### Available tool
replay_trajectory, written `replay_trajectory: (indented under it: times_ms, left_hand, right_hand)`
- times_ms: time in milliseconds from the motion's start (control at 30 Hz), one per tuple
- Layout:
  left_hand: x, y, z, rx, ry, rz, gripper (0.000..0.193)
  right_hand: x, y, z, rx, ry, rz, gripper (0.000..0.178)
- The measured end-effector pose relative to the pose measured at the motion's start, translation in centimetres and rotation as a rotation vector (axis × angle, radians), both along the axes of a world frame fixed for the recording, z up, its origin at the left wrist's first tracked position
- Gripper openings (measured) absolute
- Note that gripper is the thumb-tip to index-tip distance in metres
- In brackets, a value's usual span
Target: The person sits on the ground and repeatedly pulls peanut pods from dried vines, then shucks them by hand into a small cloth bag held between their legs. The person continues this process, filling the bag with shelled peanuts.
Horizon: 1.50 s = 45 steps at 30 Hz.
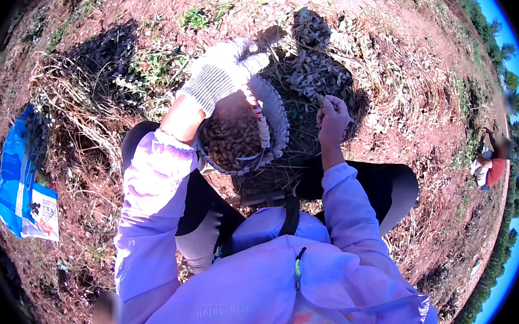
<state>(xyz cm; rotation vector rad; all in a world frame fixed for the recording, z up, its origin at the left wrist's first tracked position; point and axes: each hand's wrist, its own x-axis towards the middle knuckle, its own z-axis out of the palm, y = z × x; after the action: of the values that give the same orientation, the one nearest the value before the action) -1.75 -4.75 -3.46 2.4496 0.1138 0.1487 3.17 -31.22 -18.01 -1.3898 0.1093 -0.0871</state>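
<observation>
A woven white basket [277, 115] with a banded handle [262, 128] stands on the ground between my knees, partly filled with what look like unshelled peanuts [234, 141]. My left hand [228, 65], in a white knit glove with a grey cuff, reaches over the basket's far rim. Its fingers are stretched and apart, beside the upper end of the handle. To the right of the basket, my bare right hand [333, 119] is closed, thumb and fingers pinched together. Whatever the pinch holds is too small to name. Dry, leafy plants [314, 77] lie just beyond it.
Heaps of dried stalks [88, 123] lie on the left, and more dry plant litter [380, 75] spreads to the right over reddish soil. A blue and white plastic bag [17, 179] lies at far left. Another person [490, 167] is low to the ground at far right.
</observation>
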Motion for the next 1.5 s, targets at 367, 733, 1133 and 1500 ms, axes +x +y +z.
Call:
replay_trajectory:
  times_ms: [367,733,1133,1500]
  left_hand:
    - [-0.3,-0.9,0.4,-0.012,-0.048,0.005,0.031]
    - [-0.6,-1.4,1.6,0.222,0.093,-0.186,0.036]
    - [1.5,-2.2,0.2,0.262,0.187,-0.192,0.040]
    - [2.2,-3.1,0.1,0.280,0.219,-0.160,0.039]
  right_hand:
    - [8.9,1.0,0.7,-0.647,0.136,0.573,0.043]
    - [17.7,-21.7,-16.0,-1.530,0.302,0.418,0.048]
    - [16.2,-13.5,-17.4,-1.572,0.549,0.462,0.079]
    - [20.6,-21.2,-16.6,-0.856,0.596,0.598,0.041]
